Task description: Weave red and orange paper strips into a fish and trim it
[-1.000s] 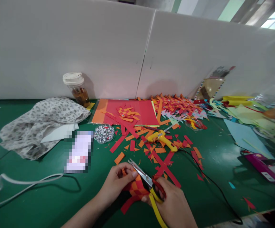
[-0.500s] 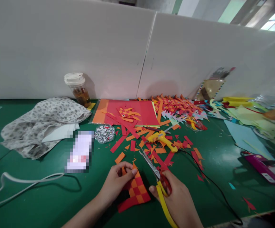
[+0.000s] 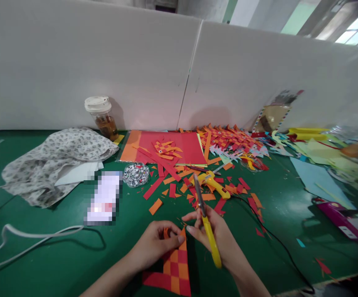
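Between its thumb and fingers my left hand (image 3: 160,243) pinches the top of a woven red and orange paper piece (image 3: 175,266), whose checkered part hangs down toward the near edge. Just right of it, my right hand (image 3: 212,233) holds yellow-handled scissors (image 3: 208,231) with the blades together and pointing away from me. The thumb and index finger of that hand are apart, close to the paper's tip. Cut red and orange scraps (image 3: 172,190) lie beyond both hands.
A yellow glue gun (image 3: 214,184) with a black cord lies among the scraps. Left are a phone (image 3: 104,198), a white cable, a patterned cloth (image 3: 64,156) and a lidded cup (image 3: 103,117). A purple tool (image 3: 339,218) is at right.
The scissors have swung upright in my right hand, and that hand's thumb and index finger have come up to the paper. My left hand and the woven piece have shifted slightly right and down.
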`<state>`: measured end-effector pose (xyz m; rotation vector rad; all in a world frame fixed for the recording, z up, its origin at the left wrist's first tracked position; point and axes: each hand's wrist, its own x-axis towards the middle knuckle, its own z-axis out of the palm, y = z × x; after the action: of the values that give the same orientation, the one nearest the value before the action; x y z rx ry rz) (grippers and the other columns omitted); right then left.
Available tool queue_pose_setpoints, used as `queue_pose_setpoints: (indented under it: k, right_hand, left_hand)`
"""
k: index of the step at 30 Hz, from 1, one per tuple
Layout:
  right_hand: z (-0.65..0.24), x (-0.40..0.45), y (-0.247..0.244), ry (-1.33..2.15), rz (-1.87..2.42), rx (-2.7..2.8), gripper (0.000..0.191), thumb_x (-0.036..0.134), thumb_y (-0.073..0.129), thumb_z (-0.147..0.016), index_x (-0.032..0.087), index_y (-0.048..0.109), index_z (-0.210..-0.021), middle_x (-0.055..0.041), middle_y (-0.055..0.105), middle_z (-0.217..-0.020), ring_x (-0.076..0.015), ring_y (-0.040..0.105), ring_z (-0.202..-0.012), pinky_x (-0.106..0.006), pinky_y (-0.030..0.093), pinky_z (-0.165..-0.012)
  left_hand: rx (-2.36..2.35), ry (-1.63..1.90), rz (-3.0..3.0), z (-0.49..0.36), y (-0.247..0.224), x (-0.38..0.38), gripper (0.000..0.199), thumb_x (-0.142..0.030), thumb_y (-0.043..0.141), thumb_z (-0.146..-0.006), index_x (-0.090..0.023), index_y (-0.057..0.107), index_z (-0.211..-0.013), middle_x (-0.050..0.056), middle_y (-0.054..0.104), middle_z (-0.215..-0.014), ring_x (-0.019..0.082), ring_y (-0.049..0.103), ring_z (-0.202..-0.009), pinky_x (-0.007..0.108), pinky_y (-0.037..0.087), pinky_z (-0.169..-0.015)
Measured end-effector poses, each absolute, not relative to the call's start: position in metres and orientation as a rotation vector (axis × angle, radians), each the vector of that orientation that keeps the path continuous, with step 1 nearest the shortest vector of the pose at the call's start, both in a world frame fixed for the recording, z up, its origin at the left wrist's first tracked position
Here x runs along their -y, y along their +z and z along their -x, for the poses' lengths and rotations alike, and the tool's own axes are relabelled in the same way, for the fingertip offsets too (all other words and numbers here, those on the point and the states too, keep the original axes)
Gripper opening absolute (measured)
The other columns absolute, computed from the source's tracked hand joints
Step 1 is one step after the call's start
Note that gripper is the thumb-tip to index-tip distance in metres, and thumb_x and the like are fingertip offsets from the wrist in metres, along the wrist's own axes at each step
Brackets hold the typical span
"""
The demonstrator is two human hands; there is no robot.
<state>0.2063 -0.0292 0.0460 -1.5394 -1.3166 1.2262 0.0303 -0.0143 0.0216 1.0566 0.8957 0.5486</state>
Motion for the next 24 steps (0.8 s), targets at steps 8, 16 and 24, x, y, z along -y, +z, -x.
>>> queue_pose_setpoints:
  k: [8,16,24]
  right_hand:
    - [-0.206,0.019,0.039,1.113,1.581,1.153,0.027,0.033,0.072,-0.063,0.02,0.051,-0.075,0.0017,0.06,-0.07,-0.0128,0.056,-0.062,-0.024,0.046,-0.06]
    - [-0.206,0.035,0.033,1.122,1.668,1.069,0.033,0.04,0.071,-0.064,0.02,0.055,-0.083,-0.0015,0.064,-0.078,-0.0154,0.06,-0.065,-0.027,0.048,-0.064]
    - [-0.201,0.047,0.027,1.227,1.648,0.991,0.03,0.032,0.075,-0.06,0.02,0.052,-0.075,0.0026,0.058,-0.067,-0.0131,0.055,-0.06,-0.024,0.046,-0.057]
  left_hand:
    - [-0.901,0.536,-1.043,-0.03,0.021,0.014,0.03,-0.043,0.069,-0.068,-0.014,0.065,-0.068,-0.004,0.049,-0.055,0.007,0.034,-0.049,0.021,0.023,-0.048]
    - [-0.89,0.669,-0.698,-0.029,0.024,0.009,0.035,-0.041,0.073,-0.065,-0.016,0.065,-0.088,0.0,0.062,-0.07,0.011,0.055,-0.063,0.02,0.04,-0.062]
    - [-0.857,0.696,-0.592,-0.025,0.025,0.007,0.033,-0.038,0.07,-0.07,-0.017,0.066,-0.094,0.006,0.069,-0.088,0.018,0.063,-0.087,0.028,0.045,-0.081]
